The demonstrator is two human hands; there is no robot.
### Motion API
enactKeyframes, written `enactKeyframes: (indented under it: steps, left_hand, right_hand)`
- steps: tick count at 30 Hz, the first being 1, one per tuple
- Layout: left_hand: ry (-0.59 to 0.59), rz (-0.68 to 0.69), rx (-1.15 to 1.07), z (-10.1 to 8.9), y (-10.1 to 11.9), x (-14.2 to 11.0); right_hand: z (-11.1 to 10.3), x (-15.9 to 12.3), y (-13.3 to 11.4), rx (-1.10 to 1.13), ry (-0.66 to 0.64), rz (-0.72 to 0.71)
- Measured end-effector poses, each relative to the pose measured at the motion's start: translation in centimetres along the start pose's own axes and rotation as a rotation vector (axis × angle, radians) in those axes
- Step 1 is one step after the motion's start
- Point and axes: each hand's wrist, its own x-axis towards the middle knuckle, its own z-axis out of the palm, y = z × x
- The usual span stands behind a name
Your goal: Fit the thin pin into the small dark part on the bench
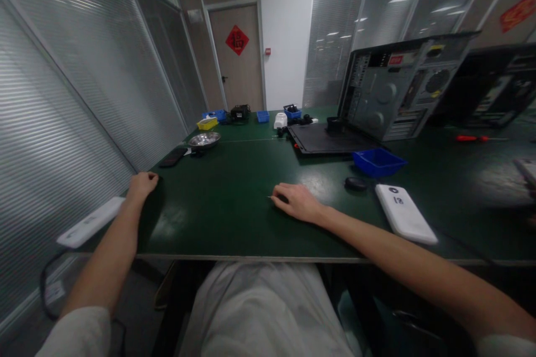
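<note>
My left hand [143, 184] rests at the left edge of the green table with its fingers curled closed. What they hold, if anything, is hidden. A white power strip [90, 223] lies nearer to me along that edge, and a dark phone [173, 157] lies beyond the hand. In the middle of the table, my right hand [296, 201] is closed in a pinch. A tiny pale tip pokes out at its fingertips, too small to name. Right of this hand are a black computer mouse [355, 183] and a white device marked with dark characters [405, 213].
An opened computer case [391, 89] stands at the right behind a black side panel [326, 140]. In front is a blue tray [378, 162]; a red screwdriver [472, 138] lies farther right. A metal bowl [205, 139] and yellow tray [207, 124] are at the back left.
</note>
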Motion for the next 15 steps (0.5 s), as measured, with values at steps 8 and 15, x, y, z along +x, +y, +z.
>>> enactKeyframes:
  steps: [8,15]
  left_hand:
    - [0.108,-0.028,-0.003,0.2,-1.1,-0.6]
    - [0.124,-0.033,0.051,0.5,-1.4,-0.7]
  right_hand:
    - [0.1,0.0,0.1,-0.01,0.004,-0.004]
    - [0.0,-0.1,0.1,0.004,0.005,-0.019]
